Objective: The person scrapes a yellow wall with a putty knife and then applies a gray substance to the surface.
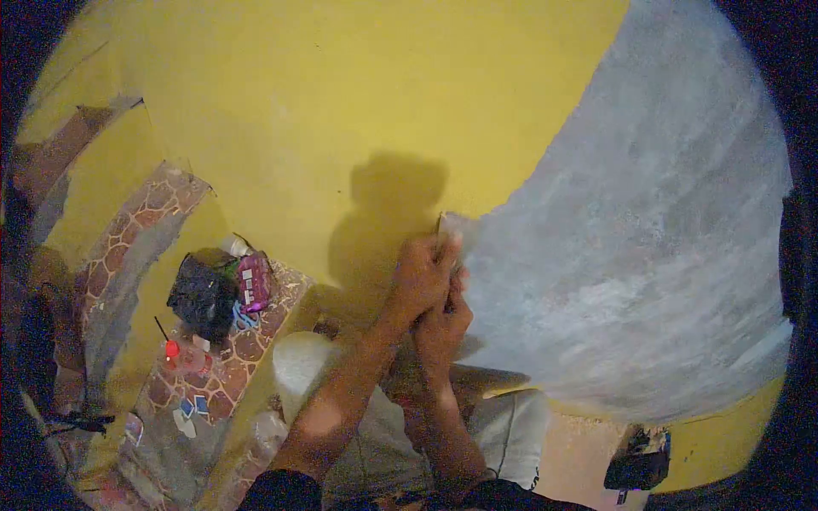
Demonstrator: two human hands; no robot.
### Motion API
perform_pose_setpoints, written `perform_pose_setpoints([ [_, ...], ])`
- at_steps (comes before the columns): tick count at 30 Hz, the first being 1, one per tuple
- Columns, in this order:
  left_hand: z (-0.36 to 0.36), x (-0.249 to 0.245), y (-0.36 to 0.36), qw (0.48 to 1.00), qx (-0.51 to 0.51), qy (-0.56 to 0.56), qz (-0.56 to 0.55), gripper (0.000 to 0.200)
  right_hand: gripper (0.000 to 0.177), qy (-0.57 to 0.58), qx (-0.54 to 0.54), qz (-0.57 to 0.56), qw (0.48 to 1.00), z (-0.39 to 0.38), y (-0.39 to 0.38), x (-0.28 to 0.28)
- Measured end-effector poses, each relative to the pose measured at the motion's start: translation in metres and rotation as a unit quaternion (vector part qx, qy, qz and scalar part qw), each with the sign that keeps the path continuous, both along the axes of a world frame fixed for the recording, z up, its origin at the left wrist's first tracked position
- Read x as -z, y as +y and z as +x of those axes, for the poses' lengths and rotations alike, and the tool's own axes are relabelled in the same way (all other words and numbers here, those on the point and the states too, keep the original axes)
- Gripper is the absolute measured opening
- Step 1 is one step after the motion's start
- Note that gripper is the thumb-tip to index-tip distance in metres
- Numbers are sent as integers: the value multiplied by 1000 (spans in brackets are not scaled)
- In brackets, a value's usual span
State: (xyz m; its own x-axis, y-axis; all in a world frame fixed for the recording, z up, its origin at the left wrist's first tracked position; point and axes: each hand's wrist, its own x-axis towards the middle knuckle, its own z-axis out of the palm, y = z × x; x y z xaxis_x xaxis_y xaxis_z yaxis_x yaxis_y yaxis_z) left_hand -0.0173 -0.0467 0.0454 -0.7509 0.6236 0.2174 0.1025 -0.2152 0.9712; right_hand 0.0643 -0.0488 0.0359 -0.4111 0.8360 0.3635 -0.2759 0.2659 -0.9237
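My left hand (pixel 420 277) is closed around a small flat greyish tool (pixel 446 224), whose top end shows above the fingers. It looks like a scraper, but most of it is hidden by my hands. Just below, my right hand (pixel 444 328) is also closed, with fingers pressed up against the left hand and the lower part of the same tool. The tool's top end meets the wall where yellow paint (pixel 375 94) borders a grey bare patch (pixel 630 230). My hands' shadow falls on the yellow paint.
Stone-patterned steps (pixel 162 196) climb at the left. On one stand a black plastic bag (pixel 202 294), a purple packet (pixel 254 283) and a clear bottle with a red cap (pixel 173 348). A white round thing (pixel 300 362) is near my left forearm. A black box (pixel 637 464) lies lower right.
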Motion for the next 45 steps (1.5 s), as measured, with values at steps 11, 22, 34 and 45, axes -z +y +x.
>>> perform_pose_setpoints([
  [11,18,-35,11,996,-67,10,57,47,32,-34,-17,2,999,15,26,-24],
  [22,22,22,8,998,-66,-2,-2,36,35,-141,10,69,987,31,30,23],
  [34,7,7,-2,985,65,-157,18,42,39,-157,67,55,984,19,5,0],
  [45,4,-103,-18,996,-44,-72,18,39,38,-46,-4,-17,999,-13,5,-67],
])
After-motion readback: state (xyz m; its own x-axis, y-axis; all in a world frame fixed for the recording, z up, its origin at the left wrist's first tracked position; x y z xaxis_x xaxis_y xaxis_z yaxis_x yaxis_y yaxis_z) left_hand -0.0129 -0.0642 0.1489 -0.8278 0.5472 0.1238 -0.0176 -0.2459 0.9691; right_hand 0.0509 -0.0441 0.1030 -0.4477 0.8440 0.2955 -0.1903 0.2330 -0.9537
